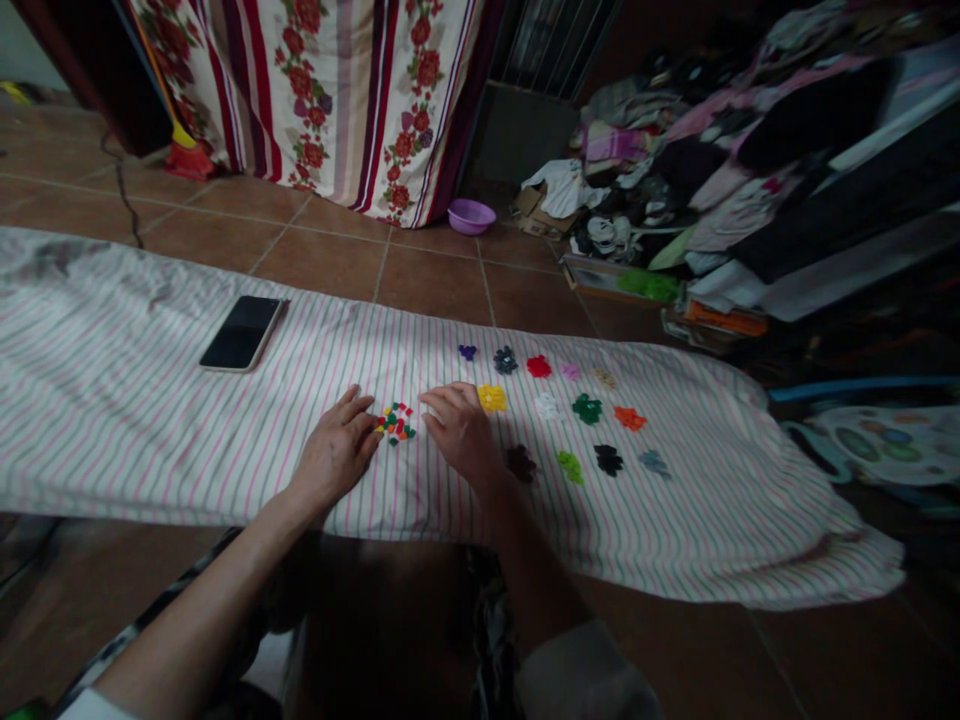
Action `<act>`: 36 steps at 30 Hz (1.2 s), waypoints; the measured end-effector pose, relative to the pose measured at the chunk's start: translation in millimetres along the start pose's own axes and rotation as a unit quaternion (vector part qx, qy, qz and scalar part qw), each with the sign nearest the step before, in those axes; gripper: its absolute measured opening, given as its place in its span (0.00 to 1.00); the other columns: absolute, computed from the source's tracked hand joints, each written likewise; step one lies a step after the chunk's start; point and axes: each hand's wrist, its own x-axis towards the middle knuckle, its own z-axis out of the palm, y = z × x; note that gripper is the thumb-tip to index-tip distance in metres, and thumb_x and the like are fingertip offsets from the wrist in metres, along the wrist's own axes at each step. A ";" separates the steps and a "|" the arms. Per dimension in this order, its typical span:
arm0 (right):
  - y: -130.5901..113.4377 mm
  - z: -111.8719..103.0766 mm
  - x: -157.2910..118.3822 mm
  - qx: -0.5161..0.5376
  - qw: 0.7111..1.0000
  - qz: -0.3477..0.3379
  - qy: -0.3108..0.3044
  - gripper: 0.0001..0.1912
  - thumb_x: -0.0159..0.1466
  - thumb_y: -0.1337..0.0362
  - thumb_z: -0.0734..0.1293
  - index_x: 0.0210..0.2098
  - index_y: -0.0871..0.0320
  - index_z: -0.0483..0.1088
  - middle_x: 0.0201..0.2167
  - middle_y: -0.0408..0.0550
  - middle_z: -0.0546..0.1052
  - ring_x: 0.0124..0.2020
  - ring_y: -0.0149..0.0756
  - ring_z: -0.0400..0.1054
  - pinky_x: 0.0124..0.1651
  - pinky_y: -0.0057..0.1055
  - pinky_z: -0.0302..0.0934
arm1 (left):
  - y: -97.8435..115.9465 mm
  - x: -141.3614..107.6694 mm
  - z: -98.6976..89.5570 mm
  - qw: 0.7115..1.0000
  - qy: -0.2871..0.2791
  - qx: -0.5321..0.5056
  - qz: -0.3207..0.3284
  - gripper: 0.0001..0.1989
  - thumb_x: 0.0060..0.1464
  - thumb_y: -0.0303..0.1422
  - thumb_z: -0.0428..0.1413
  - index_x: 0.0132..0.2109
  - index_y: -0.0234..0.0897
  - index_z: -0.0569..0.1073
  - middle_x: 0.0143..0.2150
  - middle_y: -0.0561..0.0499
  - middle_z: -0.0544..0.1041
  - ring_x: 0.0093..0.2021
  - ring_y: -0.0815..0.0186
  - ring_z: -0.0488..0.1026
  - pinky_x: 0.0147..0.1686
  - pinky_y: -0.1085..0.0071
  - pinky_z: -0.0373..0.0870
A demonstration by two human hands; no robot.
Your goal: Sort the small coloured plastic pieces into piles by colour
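A small pile of mixed red, green, orange and yellow pieces (395,424) lies on the striped cloth (322,340). My left hand (341,445) rests at the pile's left edge, fingers apart, fingertips touching or close to the pieces. Just right of the pile, my right hand (459,425) is held with its fingers spread a little and nothing visible in them. Sorted by colour, several small heaps spread out to the right, among them yellow pieces (492,398), red pieces (538,367), white pieces (547,406), dark green pieces (587,408) and dark brown pieces (520,463), partly beside my right wrist.
A phone (242,333) lies on the cloth at the left. Beyond the far edge, a purple basin (471,216) stands on the tiled floor by a flowered curtain (341,100). Clothes and boxes are piled at the upper right.
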 end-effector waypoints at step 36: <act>-30.6 17.7 7.2 0.023 0.996 -0.057 -0.065 0.09 0.67 0.64 0.64 0.41 0.54 0.76 0.38 0.47 0.78 0.44 0.39 0.65 0.51 0.38 0.60 | 14.0 6.4 -4.3 0.997 0.017 -0.055 -0.048 0.14 0.61 0.38 0.47 0.39 0.37 0.75 0.55 0.43 0.74 0.66 0.53 0.59 0.61 0.50 0.66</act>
